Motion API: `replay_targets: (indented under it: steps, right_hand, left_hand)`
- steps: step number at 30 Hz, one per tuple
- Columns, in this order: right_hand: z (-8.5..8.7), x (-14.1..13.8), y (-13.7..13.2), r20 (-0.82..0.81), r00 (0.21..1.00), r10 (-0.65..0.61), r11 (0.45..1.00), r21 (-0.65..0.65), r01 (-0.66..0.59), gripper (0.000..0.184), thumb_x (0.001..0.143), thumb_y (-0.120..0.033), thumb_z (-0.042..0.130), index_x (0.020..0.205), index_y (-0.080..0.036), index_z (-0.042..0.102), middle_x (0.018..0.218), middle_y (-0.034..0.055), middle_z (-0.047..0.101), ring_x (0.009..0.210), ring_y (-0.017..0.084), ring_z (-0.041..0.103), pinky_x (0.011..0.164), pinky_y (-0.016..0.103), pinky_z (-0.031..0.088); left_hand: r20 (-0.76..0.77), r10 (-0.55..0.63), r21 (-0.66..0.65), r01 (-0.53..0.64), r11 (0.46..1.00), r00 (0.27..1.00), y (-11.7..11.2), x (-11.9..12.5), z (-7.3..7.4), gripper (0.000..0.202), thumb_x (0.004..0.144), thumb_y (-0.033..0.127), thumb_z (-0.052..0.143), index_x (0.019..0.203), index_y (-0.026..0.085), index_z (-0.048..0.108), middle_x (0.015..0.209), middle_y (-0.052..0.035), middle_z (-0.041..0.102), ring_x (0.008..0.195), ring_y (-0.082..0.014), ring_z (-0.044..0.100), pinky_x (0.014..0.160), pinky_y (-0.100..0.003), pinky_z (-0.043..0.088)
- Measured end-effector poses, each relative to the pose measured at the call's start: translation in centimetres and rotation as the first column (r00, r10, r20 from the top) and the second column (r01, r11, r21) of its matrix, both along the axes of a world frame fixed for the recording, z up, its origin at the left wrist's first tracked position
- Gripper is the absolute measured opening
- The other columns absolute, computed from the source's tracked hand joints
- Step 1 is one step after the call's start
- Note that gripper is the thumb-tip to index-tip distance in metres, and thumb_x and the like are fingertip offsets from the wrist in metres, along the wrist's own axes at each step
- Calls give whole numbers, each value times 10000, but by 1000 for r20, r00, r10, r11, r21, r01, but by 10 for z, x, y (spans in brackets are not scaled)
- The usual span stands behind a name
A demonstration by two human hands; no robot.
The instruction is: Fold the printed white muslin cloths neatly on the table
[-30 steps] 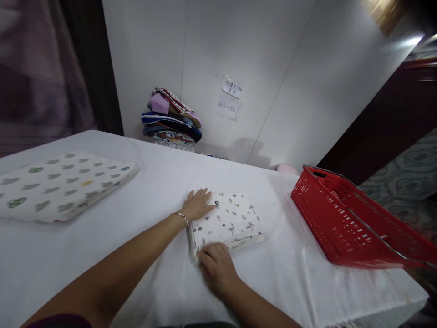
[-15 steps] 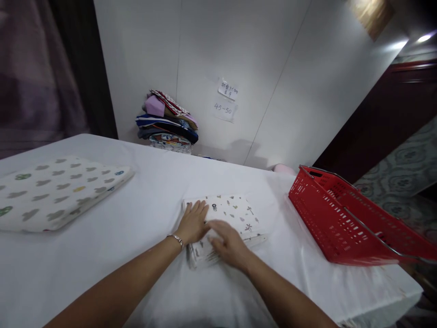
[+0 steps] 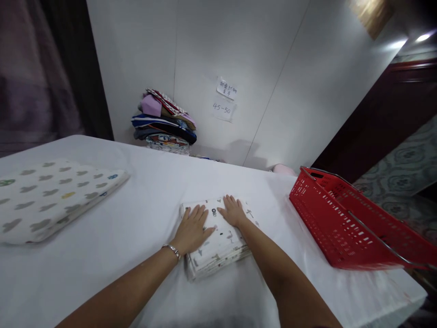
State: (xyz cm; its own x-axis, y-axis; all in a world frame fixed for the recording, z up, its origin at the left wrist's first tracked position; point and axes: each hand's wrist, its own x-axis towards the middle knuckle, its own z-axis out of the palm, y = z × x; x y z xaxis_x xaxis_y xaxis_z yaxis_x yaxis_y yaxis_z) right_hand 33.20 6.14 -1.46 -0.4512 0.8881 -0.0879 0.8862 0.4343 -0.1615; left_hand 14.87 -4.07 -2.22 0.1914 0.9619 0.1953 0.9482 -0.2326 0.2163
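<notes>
A white cloth (image 3: 221,241) with small grey and brown prints lies folded in several layers in the middle of the table. Flat on its left side rests my left hand (image 3: 192,230), fingers spread, a silver bracelet on the wrist. My right hand (image 3: 234,212) presses on the cloth's far right part, its fingers stretched out too. The forearm above it covers some of the cloth's right edge. Neither hand grips anything.
A larger folded cloth with grey cloud-like shapes (image 3: 54,196) lies on the white-covered table (image 3: 146,182) at left. A red perforated basket (image 3: 334,223) stands at right. Folded fabrics (image 3: 165,120) are piled by the wall, near paper notes (image 3: 224,108).
My right hand has moved from the near middle of the cloth to its far right and now lies flat. The near part of the cloth now lies flatter. My left hand stays on the left side.
</notes>
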Motion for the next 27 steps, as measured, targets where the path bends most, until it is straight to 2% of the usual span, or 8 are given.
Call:
replay_targets:
  steps: [4,7,10,13,18,23,27]
  right_hand:
    - [0,-1,0,11,1000,-5,1000,2,5,726,898,-605,189,1455,-140,179,1516,77,127,1395,221,49,1107,431,29]
    - [2,-3,1,25,1000,-11,1000,-1,11,720,901,-596,187,1455,-136,173,1517,80,120,1395,220,46,1104,432,31]
    - [7,-3,3,32,999,-8,999,-44,10,716,898,-594,202,1457,-147,167,1519,78,115,1396,219,38,1102,424,36]
    - [12,3,8,30,1000,5,998,-66,-3,732,885,-614,219,1453,-153,187,1518,81,121,1394,222,50,1099,419,55]
    - [7,22,17,43,989,-140,990,-23,141,738,886,-617,196,1459,-154,148,1527,64,52,1396,212,-3,1092,451,52]
    - [-4,27,20,44,989,-140,989,-37,141,738,880,-630,179,1463,-182,117,1530,36,36,1395,191,-20,1092,440,81]
    - [2,24,21,52,987,-153,986,-63,156,721,886,-612,191,1461,-183,122,1531,28,30,1395,188,-25,1093,455,84]
  left_hand:
    - [6,18,-105,-17,994,1000,-3,6,12,698,842,580,342,1363,118,383,1476,-128,271,1377,-291,179,1116,-509,81]
    - [47,18,-150,-10,989,999,-16,15,17,752,816,620,358,1370,111,374,1485,-136,241,1380,-309,159,1113,-523,88]
    - [78,-43,-108,51,993,996,-32,22,11,761,815,638,341,1382,130,360,1486,-119,245,1387,-289,140,1126,-500,69]
    - [80,-56,-87,63,994,995,-40,23,3,744,825,632,326,1381,140,366,1482,-111,259,1388,-283,142,1131,-496,61]
    - [52,-58,-89,63,994,997,-39,22,0,733,831,629,312,1385,150,363,1488,-97,244,1390,-275,138,1134,-488,69]
    - [56,-56,-74,60,995,997,-38,23,-1,736,833,634,308,1384,149,364,1490,-97,240,1391,-275,133,1134,-491,67]
    - [60,-51,-92,56,994,997,-40,24,2,742,828,630,329,1386,143,356,1489,-106,243,1391,-277,131,1132,-487,58]
